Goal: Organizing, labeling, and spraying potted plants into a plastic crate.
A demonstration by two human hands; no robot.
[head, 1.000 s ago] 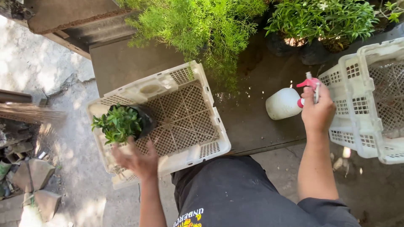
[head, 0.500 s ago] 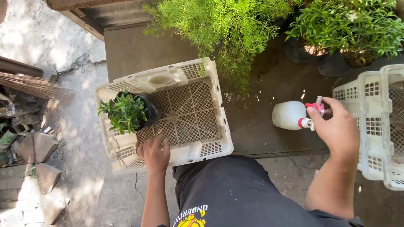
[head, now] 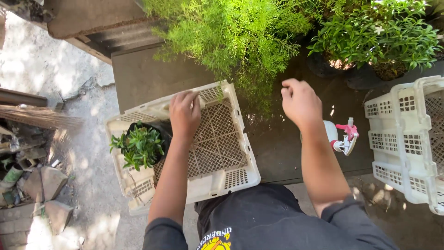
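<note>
Hands shift at the counter (head: 277, 153): the right hand (head: 301, 103) has let go of the white spray bottle (head: 340, 136), now standing beside its forearm, fingers loosely curled and empty; the left hand (head: 185, 112) has moved from the near rim to the far rim of the white crate (head: 222, 176), beside the small potted plant (head: 140, 146).

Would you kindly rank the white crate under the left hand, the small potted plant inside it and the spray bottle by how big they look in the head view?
1. White crate, clearly the largest.
2. Small potted plant.
3. Spray bottle, though the right forearm hides part of it, so its place below the plant is unsure.
</note>
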